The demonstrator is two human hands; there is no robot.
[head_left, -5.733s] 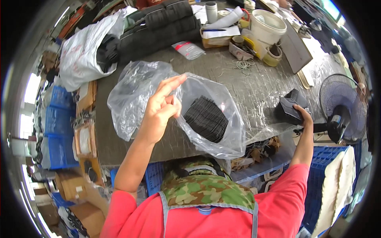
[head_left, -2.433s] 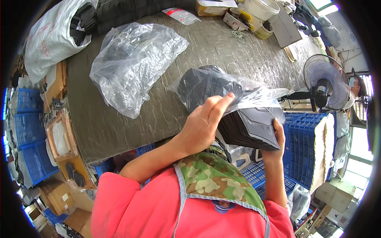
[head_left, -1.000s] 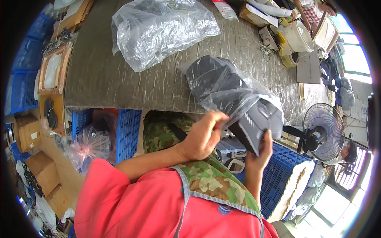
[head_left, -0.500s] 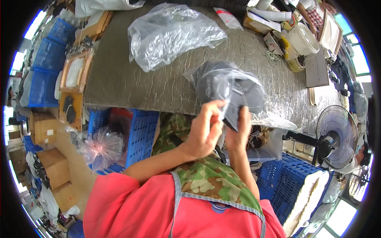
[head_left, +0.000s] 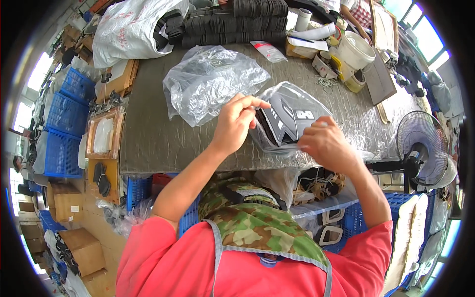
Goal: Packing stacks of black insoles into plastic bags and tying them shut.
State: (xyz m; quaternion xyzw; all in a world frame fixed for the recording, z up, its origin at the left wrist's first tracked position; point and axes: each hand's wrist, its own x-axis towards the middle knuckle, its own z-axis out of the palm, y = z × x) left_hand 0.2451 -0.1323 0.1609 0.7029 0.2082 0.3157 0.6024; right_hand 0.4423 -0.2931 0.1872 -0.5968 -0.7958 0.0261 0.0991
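Observation:
A clear plastic bag (head_left: pixel 316 104) lies on the table near its front edge, with a stack of dark grey shaped pieces (head_left: pixel 283 119) inside; the top ones bear white markings. My left hand (head_left: pixel 232 123) is at the bag's left edge. Its index finger stretches over the film while the thumb and other fingers curl in close, gripping the edge. On the opposite side, my right hand (head_left: pixel 329 143) has its fingers bent closed on the film at the bag's right edge. A larger crumpled clear plastic bag (head_left: pixel 208 81) rests just beyond my left hand.
Stacked black pieces (head_left: pixel 235 24) and a white sack (head_left: pixel 128 34) line the table's far side. At the right stand a white bucket (head_left: pixel 356 49), a tape roll (head_left: pixel 355 81) and a fan (head_left: pixel 420 148). Blue crates (head_left: pixel 64 153) stand at the left; a person's arm shows at the far right.
The filled bag has gone from being held up between my hands to lying on the table, markings up. My hands have spread to its two sides, and the view has tilted farther up.

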